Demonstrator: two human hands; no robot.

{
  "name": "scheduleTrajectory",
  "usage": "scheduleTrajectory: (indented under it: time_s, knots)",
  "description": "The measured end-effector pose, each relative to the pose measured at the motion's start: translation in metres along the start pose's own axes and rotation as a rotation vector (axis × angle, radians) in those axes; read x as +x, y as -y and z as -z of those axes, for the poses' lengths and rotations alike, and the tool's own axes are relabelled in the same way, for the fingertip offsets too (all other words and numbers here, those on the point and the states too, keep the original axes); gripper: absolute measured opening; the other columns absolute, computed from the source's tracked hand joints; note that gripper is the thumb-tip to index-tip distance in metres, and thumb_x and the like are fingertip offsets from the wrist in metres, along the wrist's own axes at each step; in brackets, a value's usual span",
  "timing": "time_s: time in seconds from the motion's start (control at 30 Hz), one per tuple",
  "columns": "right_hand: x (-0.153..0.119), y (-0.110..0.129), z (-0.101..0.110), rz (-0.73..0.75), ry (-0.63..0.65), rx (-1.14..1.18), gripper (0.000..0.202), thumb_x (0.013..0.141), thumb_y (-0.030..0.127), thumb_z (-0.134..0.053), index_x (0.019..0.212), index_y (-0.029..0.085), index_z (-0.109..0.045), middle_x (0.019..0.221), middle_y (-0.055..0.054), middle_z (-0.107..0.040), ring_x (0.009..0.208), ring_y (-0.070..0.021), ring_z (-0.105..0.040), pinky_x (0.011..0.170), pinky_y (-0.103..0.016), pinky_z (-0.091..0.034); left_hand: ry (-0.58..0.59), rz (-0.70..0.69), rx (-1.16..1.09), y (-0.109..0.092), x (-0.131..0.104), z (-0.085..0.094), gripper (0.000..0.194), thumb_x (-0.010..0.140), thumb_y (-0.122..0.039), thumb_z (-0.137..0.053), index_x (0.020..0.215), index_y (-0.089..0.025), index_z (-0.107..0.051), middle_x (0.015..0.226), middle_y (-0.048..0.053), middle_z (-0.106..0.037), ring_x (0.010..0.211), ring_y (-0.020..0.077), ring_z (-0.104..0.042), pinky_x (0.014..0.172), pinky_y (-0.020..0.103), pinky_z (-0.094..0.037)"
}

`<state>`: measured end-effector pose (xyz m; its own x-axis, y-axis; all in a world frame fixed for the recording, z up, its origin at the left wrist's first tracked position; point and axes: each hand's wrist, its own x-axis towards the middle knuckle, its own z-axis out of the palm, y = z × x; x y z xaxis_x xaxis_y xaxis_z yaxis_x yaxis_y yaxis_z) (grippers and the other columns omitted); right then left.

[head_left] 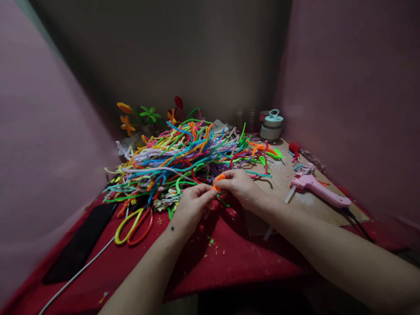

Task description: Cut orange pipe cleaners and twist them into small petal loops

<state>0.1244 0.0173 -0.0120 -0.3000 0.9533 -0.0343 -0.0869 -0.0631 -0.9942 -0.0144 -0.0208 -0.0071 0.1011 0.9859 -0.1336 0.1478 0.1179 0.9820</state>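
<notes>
Between my fingertips is a short, bent orange pipe cleaner [219,178], held just above the front of the table. My left hand [193,203] pinches its lower end. My right hand [240,186] has thumb and forefinger closed on its upper part. Both hands nearly touch each other. Right behind them lies a large tangled heap of pipe cleaners [183,153] in many colours. The fingers hide part of the orange piece, so its full shape does not show.
Scissors [133,227] with yellow and red handles and a black phone-like slab [82,245] lie left. A pink glue gun [320,190] rests on a brown board [308,208] at right. Pipe-cleaner flowers [149,113] and a mint-coloured jar [271,126] stand behind. Scraps dot the red cloth [236,262].
</notes>
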Motion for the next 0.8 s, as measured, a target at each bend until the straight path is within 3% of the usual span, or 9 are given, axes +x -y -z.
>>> scheduleTrajectory:
  time_s: [0.23, 0.43, 0.6, 0.8]
  knots:
    - [-0.002, 0.007, 0.0, 0.032, -0.023, -0.198, 0.008, 0.059, 0.018, -0.054, 0.057, 0.013, -0.059, 0.046, 0.004, -0.046, 0.042, -0.0057, -0.034, 0.041, -0.021, -0.022, -0.026, -0.027, 0.043, -0.002, -0.001, 0.001, 0.022, 0.071, -0.037, -0.061, 0.068, -0.015, -0.059, 0.044, -0.007, -0.04, 0.036, 0.0052, -0.032, 0.036, 0.018, -0.025]
    - [-0.002, 0.002, -0.002, 0.123, -0.066, -0.204, 0.008, 0.06, 0.019, -0.052, 0.054, 0.014, -0.054, 0.048, 0.005, -0.046, 0.045, -0.0065, -0.036, 0.043, -0.021, -0.025, -0.056, -0.012, 0.064, -0.004, -0.003, -0.003, 0.023, 0.07, -0.036, -0.062, 0.065, -0.015, -0.055, 0.042, -0.007, -0.039, 0.036, 0.0038, -0.03, 0.035, 0.016, -0.021]
    - [0.001, -0.002, -0.002, 0.004, 0.001, -0.013, 0.008, 0.06, 0.021, -0.054, 0.055, 0.014, -0.055, 0.045, 0.005, -0.047, 0.041, -0.0063, -0.036, 0.041, -0.021, -0.023, -0.014, -0.021, 0.01, 0.0, 0.0, 0.002, 0.023, 0.073, -0.037, -0.06, 0.067, -0.015, -0.056, 0.043, -0.007, -0.04, 0.035, 0.0041, -0.033, 0.035, 0.016, -0.024]
    - [0.009, -0.005, 0.003, 0.063, -0.004, 0.178, 0.014, 0.062, 0.025, -0.054, 0.057, 0.012, -0.058, 0.05, 0.002, -0.053, 0.044, -0.0073, -0.042, 0.046, -0.021, -0.031, 0.008, -0.018, -0.059, 0.001, 0.006, 0.012, 0.032, 0.076, -0.043, -0.056, 0.061, -0.015, -0.052, 0.048, -0.004, -0.049, 0.036, 0.0048, -0.037, 0.034, 0.017, -0.029]
